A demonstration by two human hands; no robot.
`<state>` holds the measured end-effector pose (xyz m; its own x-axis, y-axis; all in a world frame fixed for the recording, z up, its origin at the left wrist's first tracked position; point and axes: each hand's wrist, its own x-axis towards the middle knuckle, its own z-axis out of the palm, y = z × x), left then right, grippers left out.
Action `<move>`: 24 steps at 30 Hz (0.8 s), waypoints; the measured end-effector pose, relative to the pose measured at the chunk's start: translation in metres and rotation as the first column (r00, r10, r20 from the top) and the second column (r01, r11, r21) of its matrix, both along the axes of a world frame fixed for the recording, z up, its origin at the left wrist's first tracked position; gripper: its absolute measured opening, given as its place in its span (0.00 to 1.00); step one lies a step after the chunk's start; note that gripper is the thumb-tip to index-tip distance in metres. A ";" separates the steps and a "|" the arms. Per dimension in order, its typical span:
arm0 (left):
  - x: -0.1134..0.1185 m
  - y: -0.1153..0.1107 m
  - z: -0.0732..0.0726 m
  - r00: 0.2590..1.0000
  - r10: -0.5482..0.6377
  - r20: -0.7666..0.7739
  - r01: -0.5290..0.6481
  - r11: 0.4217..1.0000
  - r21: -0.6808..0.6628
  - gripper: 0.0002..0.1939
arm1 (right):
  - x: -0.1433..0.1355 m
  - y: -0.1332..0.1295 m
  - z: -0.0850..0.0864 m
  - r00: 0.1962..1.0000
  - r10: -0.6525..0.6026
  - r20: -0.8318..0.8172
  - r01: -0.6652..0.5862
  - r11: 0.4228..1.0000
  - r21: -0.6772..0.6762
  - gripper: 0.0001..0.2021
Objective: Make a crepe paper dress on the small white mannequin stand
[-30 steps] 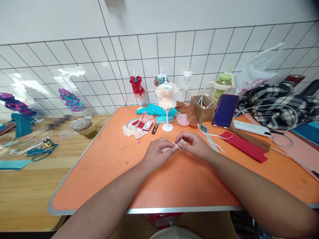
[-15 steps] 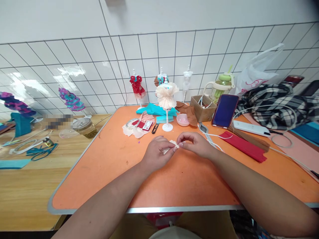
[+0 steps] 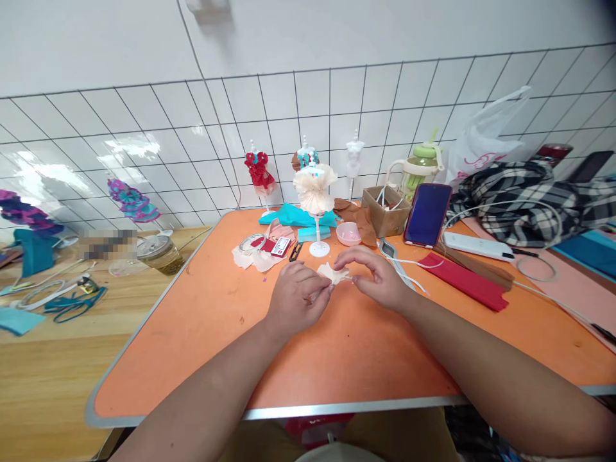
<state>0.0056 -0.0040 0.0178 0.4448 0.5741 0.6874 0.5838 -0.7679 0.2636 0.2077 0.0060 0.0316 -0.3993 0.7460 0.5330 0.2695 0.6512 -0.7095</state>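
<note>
Over the orange table, my left hand [image 3: 301, 295] is closed, pinching a small ruffled piece of cream crepe paper [image 3: 332, 273] between thumb and fingers. My right hand [image 3: 375, 276] is at the other side of the paper, its thumb and forefinger spread apart around the ruffled edge; whether the fingertips touch it I cannot tell. Just beyond my hands stands a white mini dress form [image 3: 318, 248] wearing a cream pleated paper dress [image 3: 315, 189]. Left of its base lie cream paper scraps [image 3: 253, 258], a roll of clear tape [image 3: 253, 242] and small black thread snips [image 3: 295, 251].
Behind are a red-dressed form [image 3: 258, 170], a bare white form [image 3: 355, 157], turquoise paper [image 3: 283, 215] and a pink bowl [image 3: 348, 234]. To the right are a cardboard box [image 3: 387, 218], phone [image 3: 427, 215], red crepe paper [image 3: 464, 282], white cables and a power bank [image 3: 476, 246].
My right thumb and forefinger have parted from their pinch on the cream paper, and its ruffle now shows wider. My left hand still pinches it. The view has shifted slightly.
</note>
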 end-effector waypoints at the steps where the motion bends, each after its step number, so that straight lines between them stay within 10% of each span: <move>1: -0.001 -0.001 0.001 1.000 0.010 -0.027 -0.010 1.000 0.017 0.06 | 0.001 -0.001 0.002 1.000 -0.021 0.003 0.021 0.999 0.033 0.09; 18: 0.000 0.000 -0.001 0.975 0.080 -0.208 -0.086 0.996 -0.021 0.10 | -0.002 -0.007 -0.003 0.853 -0.331 0.403 0.086 0.851 0.518 0.05; 24: 0.001 0.002 -0.004 0.974 0.044 -0.220 -0.056 0.997 -0.053 0.11 | -0.001 -0.007 -0.001 0.862 -0.304 0.405 0.077 0.869 0.489 0.07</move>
